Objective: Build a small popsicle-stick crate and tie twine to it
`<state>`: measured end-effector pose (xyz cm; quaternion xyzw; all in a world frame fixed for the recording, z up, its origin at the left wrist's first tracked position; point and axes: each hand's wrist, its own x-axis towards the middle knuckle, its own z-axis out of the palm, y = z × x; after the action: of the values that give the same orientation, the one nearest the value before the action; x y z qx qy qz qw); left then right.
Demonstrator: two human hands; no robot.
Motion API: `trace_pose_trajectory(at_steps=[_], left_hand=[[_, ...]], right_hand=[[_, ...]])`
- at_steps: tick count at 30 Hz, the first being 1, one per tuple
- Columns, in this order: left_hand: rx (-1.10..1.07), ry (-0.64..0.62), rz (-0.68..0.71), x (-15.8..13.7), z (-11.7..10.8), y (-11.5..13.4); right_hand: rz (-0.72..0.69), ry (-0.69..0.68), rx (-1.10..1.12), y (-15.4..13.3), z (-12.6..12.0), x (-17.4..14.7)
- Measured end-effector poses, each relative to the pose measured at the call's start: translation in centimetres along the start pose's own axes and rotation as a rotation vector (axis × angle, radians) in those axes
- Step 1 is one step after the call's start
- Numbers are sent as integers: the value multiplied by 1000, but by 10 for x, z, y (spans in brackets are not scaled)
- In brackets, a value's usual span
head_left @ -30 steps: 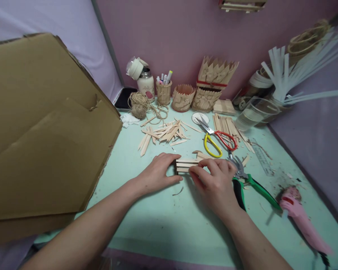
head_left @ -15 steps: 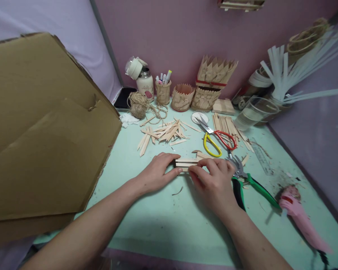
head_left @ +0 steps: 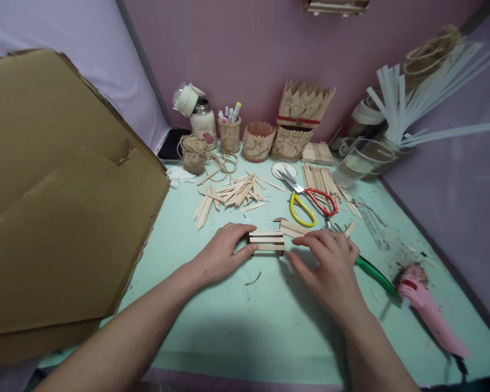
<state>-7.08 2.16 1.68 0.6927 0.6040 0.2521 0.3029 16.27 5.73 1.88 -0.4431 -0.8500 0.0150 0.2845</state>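
Observation:
A small slatted bench of pale wooden sticks (head_left: 267,240) stands on the light green tabletop (head_left: 212,321). My left hand (head_left: 229,246) pinches its left end between thumb and fingers. Off the bench's right end, a short gap away, my right hand (head_left: 325,261) hangs open, thumb and fingers spread with nothing between them. Just behind the bench lies a flat wooden piece (head_left: 293,228). Scissors (head_left: 300,190) with one red and one yellow handle lie farther back. Green-handled pliers (head_left: 375,275) are partly hidden by my right hand.
A large cardboard sheet (head_left: 61,196) stands at the left. Cut wood scraps (head_left: 239,191) and twine (head_left: 194,155) lie behind my hands. A pink glue gun (head_left: 430,313) lies at right, near a clear plastic cup (head_left: 363,160). Carved wooden holders (head_left: 259,142) line the back wall.
My right hand has let go of the bench's right end and moved right, its fingers opening. The left hand keeps its grip. The whole view has shifted slightly.

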Motion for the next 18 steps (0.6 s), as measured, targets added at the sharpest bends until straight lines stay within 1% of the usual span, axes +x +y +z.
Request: trace_pose_trajectory(at_steps=[3,8,18], left_hand=[[-4,1,-7,1,0,-1],[-2,0,-15,1,1,-2],[-3,-7,-14,2,1,-1]], right_hand=[[34,-55,0,2,3,-1],[31,-126,55,-1,8,0],[69,-140,116,-3,8,1]])
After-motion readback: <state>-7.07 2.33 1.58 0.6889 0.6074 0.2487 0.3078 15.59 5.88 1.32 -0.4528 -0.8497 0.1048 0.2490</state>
